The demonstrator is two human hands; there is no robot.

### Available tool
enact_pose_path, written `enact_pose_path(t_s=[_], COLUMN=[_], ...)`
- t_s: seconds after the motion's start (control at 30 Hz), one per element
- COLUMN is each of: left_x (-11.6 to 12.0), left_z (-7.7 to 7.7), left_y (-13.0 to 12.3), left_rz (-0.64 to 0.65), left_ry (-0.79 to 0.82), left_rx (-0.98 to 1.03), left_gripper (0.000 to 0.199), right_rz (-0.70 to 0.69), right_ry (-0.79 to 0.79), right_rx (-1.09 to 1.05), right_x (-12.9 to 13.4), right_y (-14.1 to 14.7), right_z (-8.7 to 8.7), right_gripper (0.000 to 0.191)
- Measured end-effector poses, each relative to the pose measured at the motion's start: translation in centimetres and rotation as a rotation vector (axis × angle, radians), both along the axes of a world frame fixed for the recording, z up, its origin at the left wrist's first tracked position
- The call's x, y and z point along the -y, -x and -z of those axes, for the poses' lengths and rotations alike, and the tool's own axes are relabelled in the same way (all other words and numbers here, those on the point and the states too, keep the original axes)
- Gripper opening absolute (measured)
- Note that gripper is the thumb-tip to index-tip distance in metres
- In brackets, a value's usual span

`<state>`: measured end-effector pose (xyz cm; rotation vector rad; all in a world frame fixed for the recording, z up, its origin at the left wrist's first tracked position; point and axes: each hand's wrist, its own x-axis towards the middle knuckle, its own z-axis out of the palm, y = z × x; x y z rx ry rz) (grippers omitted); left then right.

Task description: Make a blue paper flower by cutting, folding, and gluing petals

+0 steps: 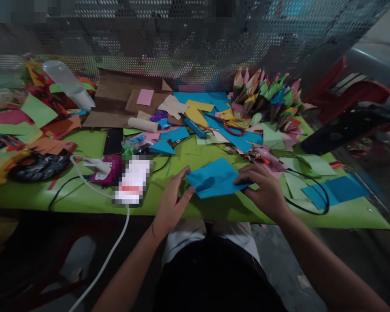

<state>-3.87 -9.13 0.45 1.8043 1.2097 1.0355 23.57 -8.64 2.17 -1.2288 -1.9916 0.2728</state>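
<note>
A blue sheet of paper [214, 177] is raised a little over the green tabletop in front of me, its shadow beneath it. My right hand [263, 188] pinches the paper's right corner between thumb and fingers. At the left corner is my left hand [173, 199], thumb and fingers apart, beside or barely touching the edge. Just beyond my right hand lies a hot glue gun [266, 157] with a small red light and a black cord.
Scissors [235, 126], a blue box cutter [195, 125] and paper scraps lie behind. Folded paper cones [273, 95] cluster at back right. A lit phone [133, 180] with a white cable, a purple power strip [107, 171] and a dark phone [113, 141] are left.
</note>
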Motion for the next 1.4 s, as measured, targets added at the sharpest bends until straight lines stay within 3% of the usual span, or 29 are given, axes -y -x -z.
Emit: enact_pose_path(t_s=[0.17, 0.27, 0.5, 0.63, 0.9, 1.13, 1.2, 1.33, 1.4], left_x=[-1.8, -3.1, -5.6, -6.5, -7.4, -7.9, -7.8, -7.0, -6.6], left_z=[-0.9, -1.6, -1.9, -1.9, -2.2, -0.8, -0.6, -0.4, -0.5], left_y=[0.1, -0.3, -1.7, -2.1, -1.9, -1.8, -1.9, -1.6, -1.3], left_rz=[-0.013, 0.041, 0.095, 0.052, 0.043, 0.104, 0.129, 0.022, 0.033], left_ry=[0.142, 0.242, 0.420, 0.456, 0.432, 0.457, 0.503, 0.544, 0.558], left_rx=[0.096, 0.113, 0.198, 0.310, 0.325, 0.348, 0.312, 0.227, 0.230], left_gripper=[0.060, 0.065, 0.031, 0.027, 0.026, 0.036, 0.042, 0.057, 0.067], right_rz=[0.034, 0.079, 0.062, 0.080, 0.000, 0.019, 0.078, 0.177, 0.206], right_ry=[-0.101, -0.110, -0.123, -0.121, -0.059, 0.066, 0.080, 0.100, 0.109], right_rx=[-0.125, -0.131, -0.091, -0.089, -0.063, -0.261, -0.351, -0.447, -0.462], right_x=[0.3, 0.1, -1.2, -2.1, -4.2, -5.3, -5.2, -4.6, -4.3], right_y=[0.8, 1.1, 0.6, -0.1, -1.0, -0.8, -0.5, 0.0, 0.1], right_z=[-0.7, -1.1, -1.7, -1.6, -1.5, -0.6, -0.2, 0.1, 0.2], right_gripper=[0.031, 0.030, 0.027, 0.024, 0.030, 0.004, 0.005, 0.010, 0.011])
